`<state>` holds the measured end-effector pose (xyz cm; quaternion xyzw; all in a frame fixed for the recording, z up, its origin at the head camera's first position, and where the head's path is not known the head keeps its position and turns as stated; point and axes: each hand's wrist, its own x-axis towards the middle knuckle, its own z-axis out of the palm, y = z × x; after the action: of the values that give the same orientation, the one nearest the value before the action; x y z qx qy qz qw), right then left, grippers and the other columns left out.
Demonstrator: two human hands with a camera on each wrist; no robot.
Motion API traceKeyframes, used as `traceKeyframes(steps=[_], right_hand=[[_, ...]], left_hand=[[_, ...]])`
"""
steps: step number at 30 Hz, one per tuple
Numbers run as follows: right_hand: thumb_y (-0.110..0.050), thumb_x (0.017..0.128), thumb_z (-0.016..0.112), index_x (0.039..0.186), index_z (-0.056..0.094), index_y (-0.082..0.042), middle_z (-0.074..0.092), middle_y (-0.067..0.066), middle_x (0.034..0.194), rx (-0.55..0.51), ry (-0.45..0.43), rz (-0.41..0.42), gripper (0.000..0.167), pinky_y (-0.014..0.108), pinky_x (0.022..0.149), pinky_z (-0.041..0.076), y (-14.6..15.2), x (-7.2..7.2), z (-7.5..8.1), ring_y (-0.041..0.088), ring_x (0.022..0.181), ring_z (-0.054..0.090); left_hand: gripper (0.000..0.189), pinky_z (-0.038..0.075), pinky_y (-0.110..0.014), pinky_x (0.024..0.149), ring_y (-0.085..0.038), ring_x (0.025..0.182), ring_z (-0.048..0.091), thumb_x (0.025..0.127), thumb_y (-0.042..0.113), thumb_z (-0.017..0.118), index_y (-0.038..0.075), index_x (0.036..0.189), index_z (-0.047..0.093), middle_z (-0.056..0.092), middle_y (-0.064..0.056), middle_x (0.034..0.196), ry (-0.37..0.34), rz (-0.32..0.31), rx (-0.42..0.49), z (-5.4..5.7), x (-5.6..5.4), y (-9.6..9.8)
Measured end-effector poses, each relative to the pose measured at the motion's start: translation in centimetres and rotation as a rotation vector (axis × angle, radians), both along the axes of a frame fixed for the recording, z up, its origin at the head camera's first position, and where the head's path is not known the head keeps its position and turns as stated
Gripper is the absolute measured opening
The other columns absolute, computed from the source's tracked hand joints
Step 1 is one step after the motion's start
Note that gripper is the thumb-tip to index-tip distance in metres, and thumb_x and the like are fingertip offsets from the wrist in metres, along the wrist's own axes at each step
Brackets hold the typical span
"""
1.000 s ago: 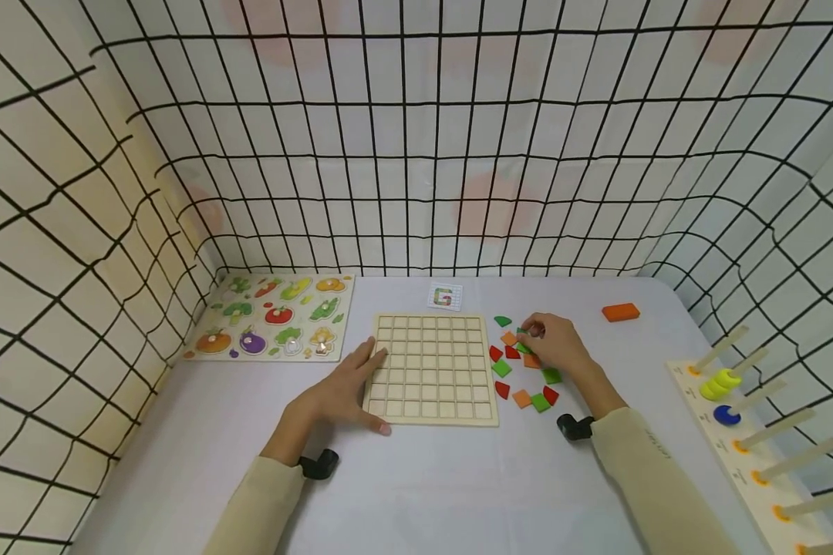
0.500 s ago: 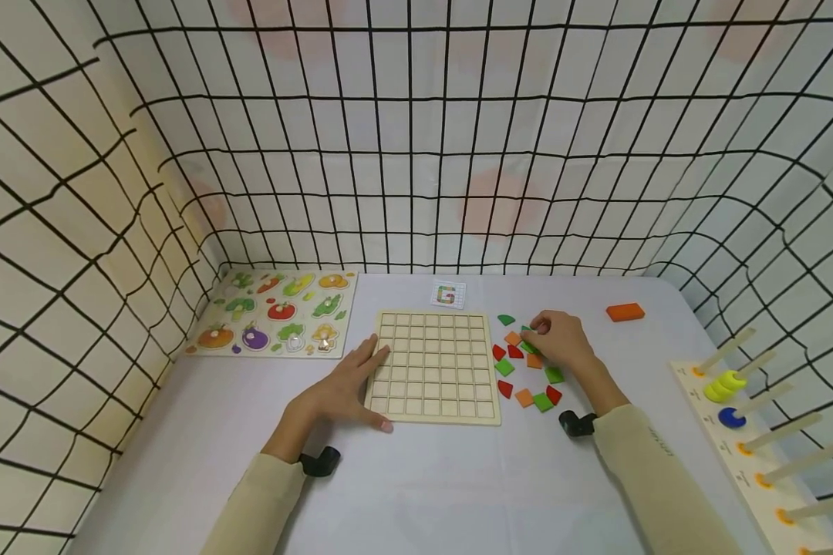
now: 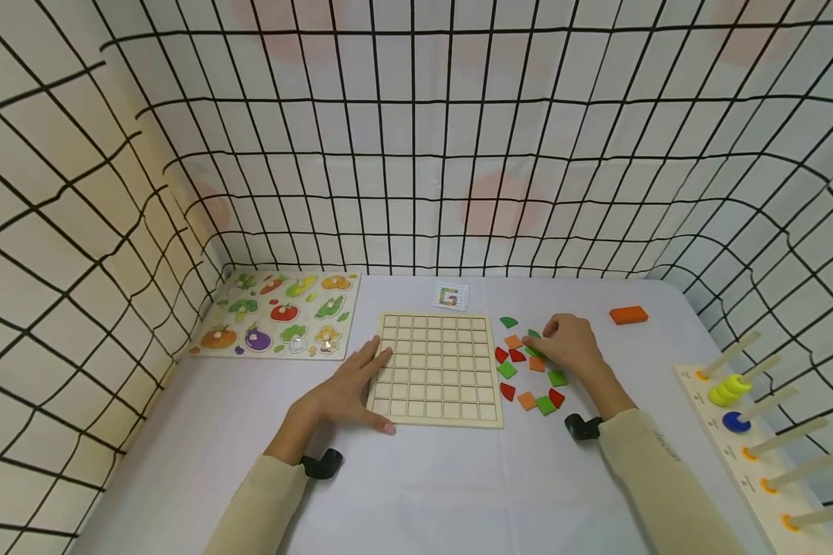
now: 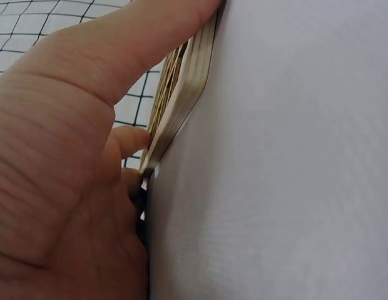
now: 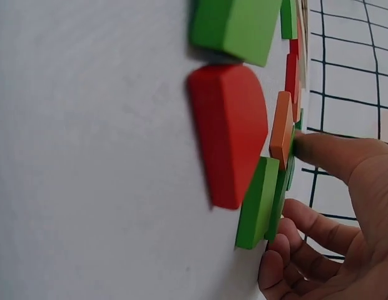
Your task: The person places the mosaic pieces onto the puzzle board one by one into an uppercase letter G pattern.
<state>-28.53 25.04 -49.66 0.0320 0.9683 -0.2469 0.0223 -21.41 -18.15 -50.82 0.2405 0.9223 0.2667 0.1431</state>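
My left hand [image 3: 343,389] rests along the left side of a wooden grid board [image 3: 433,370], fingers on its edge and thumb at the near corner. In the left wrist view, the thumb [image 4: 106,50] lies across the board's side [image 4: 197,69]. My right hand [image 3: 572,347] is low among the loose colored tiles right of the board. Its thumb touches a green tile [image 3: 531,351] beside an orange tile [image 3: 537,364]; the other fingers curl loosely apart from the thumb. In the right wrist view, a red rounded piece [image 5: 228,137] lies closer to the camera.
A vegetable knob puzzle [image 3: 305,312] lies back left. Behind the board is a small pattern card [image 3: 451,297]. An orange block [image 3: 628,314] sits back right, and a peg board with rings [image 3: 736,432] stands along the right. Black netting surrounds the table's far side.
My right index finger has drawn back from the thumb, widening the space between them, and the hand has shifted slightly right. My left hand stays on the board. The head view has shifted slightly.
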Motion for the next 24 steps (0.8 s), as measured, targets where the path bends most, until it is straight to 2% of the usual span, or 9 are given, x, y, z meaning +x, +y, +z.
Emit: traceKeyframes(steps=[8, 14, 17, 24], right_hand=[[-0.038, 0.093, 0.074, 0.102, 0.070, 0.001, 0.066, 0.014, 0.090, -0.041, 0.013, 0.009, 0.041, 0.028, 0.066, 0.048, 0.3, 0.0, 0.0, 0.026, 0.083, 0.057], [-0.035, 0.095, 0.073, 0.112, 0.070, 0.002, 0.070, 0.018, 0.104, -0.104, 0.039, 0.020, 0.040, 0.039, 0.080, 0.057, -0.2, 0.1, -0.1, 0.029, 0.094, 0.061], [-0.034, 0.095, 0.072, 0.114, 0.070, 0.002, 0.070, 0.019, 0.108, -0.136, 0.058, 0.033, 0.041, 0.044, 0.086, 0.057, -0.8, 0.2, 0.1, 0.031, 0.098, 0.061], [-0.033, 0.094, 0.072, 0.115, 0.070, -0.002, 0.069, 0.014, 0.109, -0.194, 0.071, 0.110, 0.037, 0.037, 0.085, 0.054, -3.7, 0.2, 0.9, 0.027, 0.098, 0.061]], left_hand=[[0.136, 0.013, -0.059, 0.130, -0.028, 0.163, -0.004, 0.063, 0.068, 0.090, 0.021, 0.167, 0.015, -0.006, -0.004, 0.175, -0.002, 0.004, 0.004, -0.2, -0.1, -0.1], [0.125, 0.014, -0.059, 0.129, -0.031, 0.162, 0.000, 0.070, 0.064, 0.087, 0.020, 0.166, 0.020, -0.002, -0.006, 0.176, -0.006, 0.013, 0.036, 0.0, -0.1, 0.0], [0.124, 0.015, -0.061, 0.129, -0.034, 0.162, 0.001, 0.070, 0.062, 0.088, 0.017, 0.166, 0.023, 0.000, -0.009, 0.175, -0.002, 0.016, 0.050, 0.0, -0.1, 0.1], [0.122, 0.016, -0.060, 0.129, -0.033, 0.162, 0.003, 0.071, 0.064, 0.086, 0.017, 0.166, 0.023, 0.001, -0.009, 0.175, 0.015, 0.037, 0.025, 0.0, 0.0, 0.4]])
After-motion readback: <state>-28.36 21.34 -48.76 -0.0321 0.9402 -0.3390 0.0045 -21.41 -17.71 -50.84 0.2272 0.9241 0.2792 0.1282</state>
